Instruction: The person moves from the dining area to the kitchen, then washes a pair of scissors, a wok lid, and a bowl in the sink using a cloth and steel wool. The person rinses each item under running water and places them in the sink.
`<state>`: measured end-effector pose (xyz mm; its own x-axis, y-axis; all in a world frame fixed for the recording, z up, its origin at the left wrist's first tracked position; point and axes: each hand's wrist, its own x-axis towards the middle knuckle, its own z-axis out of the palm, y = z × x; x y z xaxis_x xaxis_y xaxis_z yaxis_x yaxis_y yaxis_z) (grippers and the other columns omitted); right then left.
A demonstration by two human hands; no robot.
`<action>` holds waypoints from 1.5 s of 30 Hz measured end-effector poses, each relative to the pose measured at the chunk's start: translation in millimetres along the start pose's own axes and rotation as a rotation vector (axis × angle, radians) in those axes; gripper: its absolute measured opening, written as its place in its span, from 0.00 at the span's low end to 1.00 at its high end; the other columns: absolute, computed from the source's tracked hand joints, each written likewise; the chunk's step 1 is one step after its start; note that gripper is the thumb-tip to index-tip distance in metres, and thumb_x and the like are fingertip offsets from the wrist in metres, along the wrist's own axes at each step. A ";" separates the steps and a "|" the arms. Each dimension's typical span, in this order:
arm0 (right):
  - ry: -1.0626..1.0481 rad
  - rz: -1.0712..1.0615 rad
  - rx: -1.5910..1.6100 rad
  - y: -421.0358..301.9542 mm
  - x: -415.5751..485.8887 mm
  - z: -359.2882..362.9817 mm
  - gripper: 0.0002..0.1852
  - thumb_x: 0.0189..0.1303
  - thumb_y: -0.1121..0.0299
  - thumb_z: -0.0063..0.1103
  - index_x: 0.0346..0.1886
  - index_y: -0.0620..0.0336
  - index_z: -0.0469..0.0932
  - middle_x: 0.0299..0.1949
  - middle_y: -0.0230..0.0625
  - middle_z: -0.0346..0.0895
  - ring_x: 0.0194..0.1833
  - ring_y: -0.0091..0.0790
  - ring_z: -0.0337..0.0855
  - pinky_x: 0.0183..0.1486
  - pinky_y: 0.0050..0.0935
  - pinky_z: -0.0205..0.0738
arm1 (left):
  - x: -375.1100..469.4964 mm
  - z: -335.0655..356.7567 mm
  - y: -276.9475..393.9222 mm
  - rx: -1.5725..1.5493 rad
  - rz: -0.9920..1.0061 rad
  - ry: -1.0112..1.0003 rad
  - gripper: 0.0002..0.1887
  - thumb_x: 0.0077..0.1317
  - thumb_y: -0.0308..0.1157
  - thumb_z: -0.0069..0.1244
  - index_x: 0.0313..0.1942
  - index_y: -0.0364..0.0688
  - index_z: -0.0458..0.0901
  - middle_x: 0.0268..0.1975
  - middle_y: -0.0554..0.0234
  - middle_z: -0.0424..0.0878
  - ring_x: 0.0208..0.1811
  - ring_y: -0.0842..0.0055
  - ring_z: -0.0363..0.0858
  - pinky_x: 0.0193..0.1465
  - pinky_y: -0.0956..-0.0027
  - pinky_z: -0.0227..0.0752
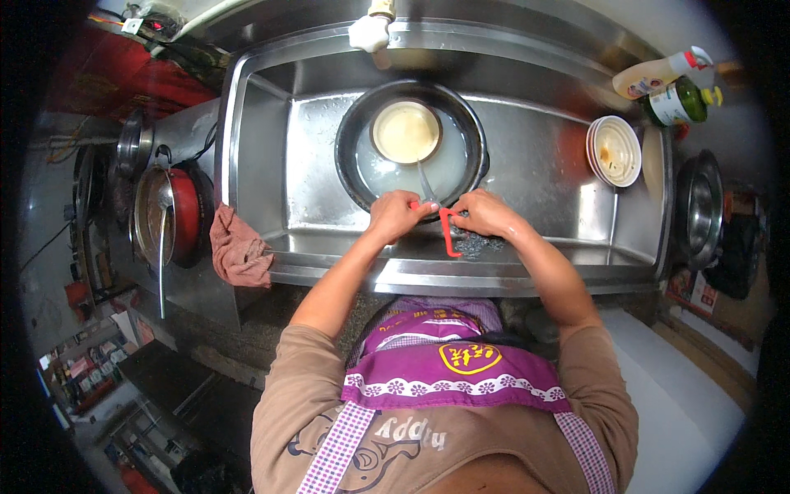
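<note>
Over the near rim of a dark round basin [343,157], my left hand [393,216] grips what looks like a pair of red-handled kitchen scissors [449,230]. A metal blade points away from me over the cloudy water [382,176], and one red handle arm hangs down between my hands. My right hand [487,213] is closed on a grey steel-wool scourer [472,244], its fingers against the red handle. A round bowl [406,131] with a pale yellow inside sits in the basin's water. My fingers partly hide the scissors.
The basin stands in a long stainless-steel sink [531,167] beneath a white-handled tap [369,32]. Stacked white bowls [616,151] lean at the right. Two pump bottles [676,105] stand beyond them. A pink cloth [239,247] hangs over the left corner, near a red pot [185,213] with a ladle [163,247].
</note>
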<state>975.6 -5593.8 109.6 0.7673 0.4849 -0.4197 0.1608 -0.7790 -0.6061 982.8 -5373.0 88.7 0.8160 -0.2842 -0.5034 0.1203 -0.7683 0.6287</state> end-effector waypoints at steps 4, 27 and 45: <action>-0.030 0.026 -0.053 -5.5 -4.4 -5.0 0.14 0.55 0.58 0.60 0.37 0.56 0.85 0.30 0.47 0.83 0.37 0.52 0.83 0.43 0.45 0.76 | 0.3 3.5 1.9 -0.064 0.104 0.056 0.27 0.60 0.55 0.55 0.21 0.37 0.81 0.18 0.54 0.79 0.23 0.64 0.80 0.29 0.59 0.69; 0.730 -0.362 -0.355 -6.3 8.8 20.7 0.10 0.47 0.71 0.65 0.36 0.56 0.83 0.32 0.30 0.75 0.42 0.35 0.75 0.46 0.35 0.65 | 0.4 22.8 8.2 -0.125 -0.060 -0.067 0.24 0.66 0.50 0.47 0.23 0.36 0.81 0.18 0.55 0.77 0.22 0.67 0.75 0.31 0.59 0.67; 0.668 -0.415 -0.383 -2.6 9.5 19.0 0.12 0.46 0.74 0.61 0.37 0.59 0.82 0.33 0.31 0.76 0.40 0.35 0.75 0.44 0.36 0.65 | -8.6 21.8 12.4 -0.048 -0.037 0.034 0.24 0.67 0.50 0.47 0.26 0.36 0.83 0.20 0.46 0.78 0.27 0.53 0.80 0.35 0.52 0.69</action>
<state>970.7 -5579.6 94.4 0.7847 0.5180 0.3405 0.6131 -0.7296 -0.3029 965.0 -5392.6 87.9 0.8290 -0.2358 -0.5072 0.1773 -0.7492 0.6382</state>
